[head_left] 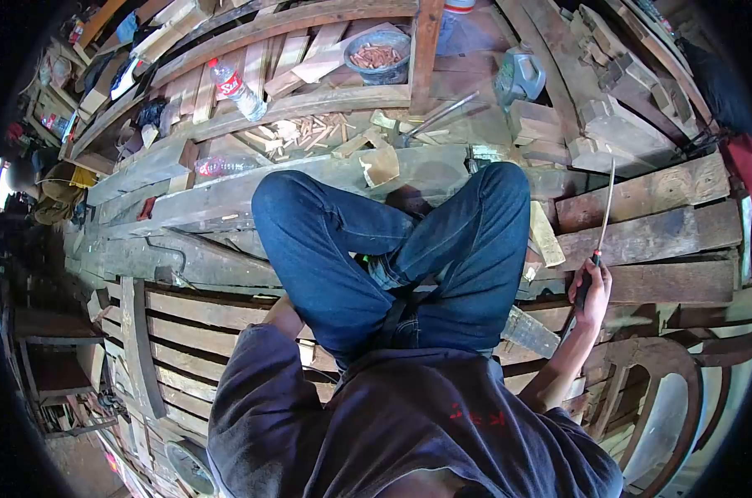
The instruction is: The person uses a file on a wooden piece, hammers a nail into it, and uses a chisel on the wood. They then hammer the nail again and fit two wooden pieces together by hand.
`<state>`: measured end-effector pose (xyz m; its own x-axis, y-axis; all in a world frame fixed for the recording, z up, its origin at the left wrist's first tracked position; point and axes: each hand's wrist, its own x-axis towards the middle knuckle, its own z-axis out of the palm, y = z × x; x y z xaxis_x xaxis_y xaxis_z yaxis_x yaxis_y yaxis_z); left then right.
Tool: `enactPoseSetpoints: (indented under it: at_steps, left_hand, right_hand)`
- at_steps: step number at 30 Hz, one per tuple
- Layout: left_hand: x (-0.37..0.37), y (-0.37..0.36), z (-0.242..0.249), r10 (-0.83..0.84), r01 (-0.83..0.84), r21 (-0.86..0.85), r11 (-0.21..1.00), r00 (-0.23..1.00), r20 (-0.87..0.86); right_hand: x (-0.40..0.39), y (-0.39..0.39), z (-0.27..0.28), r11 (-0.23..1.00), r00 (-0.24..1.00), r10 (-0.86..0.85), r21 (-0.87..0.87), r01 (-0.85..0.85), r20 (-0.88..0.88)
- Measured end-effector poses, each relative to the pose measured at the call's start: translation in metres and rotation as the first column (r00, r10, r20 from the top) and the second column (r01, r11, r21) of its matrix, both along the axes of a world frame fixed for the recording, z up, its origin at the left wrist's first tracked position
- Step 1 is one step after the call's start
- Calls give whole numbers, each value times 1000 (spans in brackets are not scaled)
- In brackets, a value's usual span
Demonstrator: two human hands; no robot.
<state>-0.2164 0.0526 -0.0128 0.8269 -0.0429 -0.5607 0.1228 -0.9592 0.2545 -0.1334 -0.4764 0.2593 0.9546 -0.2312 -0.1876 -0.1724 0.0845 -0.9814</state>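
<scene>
My right hand (592, 296) is out to the right of my knee, fingers wrapped around the black and red handle of a long, thin, screwdriver-like tool (607, 207). Its metal shaft points forward, over wooden planks (641, 236); the exact kind of tip is too small to make out. By my left thigh, only the back of my left hand (284, 319) shows. Its fingers are hidden beside the leg, so what it touches cannot be seen. My bent legs in jeans (326, 257) face a thick wooden beam (322, 184). A small wood block (380, 166) lies on that beam.
Wood chips and short sticks (305, 133) lie beyond the beam, near a metal bar (444, 116). A red-labelled bottle (239, 90), a bucket of wood pieces (378, 75) and a plastic jug (521, 76) stand farther off. A curved wooden frame (666, 357) is at right.
</scene>
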Motion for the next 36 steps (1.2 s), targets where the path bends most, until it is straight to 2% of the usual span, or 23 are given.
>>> enactPoseSetpoints:
  at_steps: [14,24,28,32,33,34,35,36]
  left_hand:
    - [11,36,-7,-225,211,157,965,972,75]
    - [26,127,-4,-430,322,368,872,863,263]
    - [29,192,4,-493,271,511,815,789,368]
    - [23,256,12,-502,87,644,760,707,498]
    - [23,266,21,-465,20,664,747,729,501]
    - [20,266,46,-335,-56,711,701,854,397]
    - [27,263,72,-175,-95,676,731,931,320]
    - [29,268,87,-153,-132,676,725,926,345]
  right_hand:
    - [6,4,0,1000,999,-10,-19,10,-34]
    - [7,2,-10,1000,1000,-8,-6,8,-30]
    - [11,8,-13,1000,1000,-3,14,3,-5]
    - [19,14,-20,999,1000,13,40,-13,-13]
    - [21,15,-20,999,1000,22,35,-22,-16]
    - [22,18,-19,999,999,32,29,-31,-22]
    - [23,21,-19,999,999,42,21,-41,-27]
    - [25,23,-19,999,999,41,17,-41,-33]
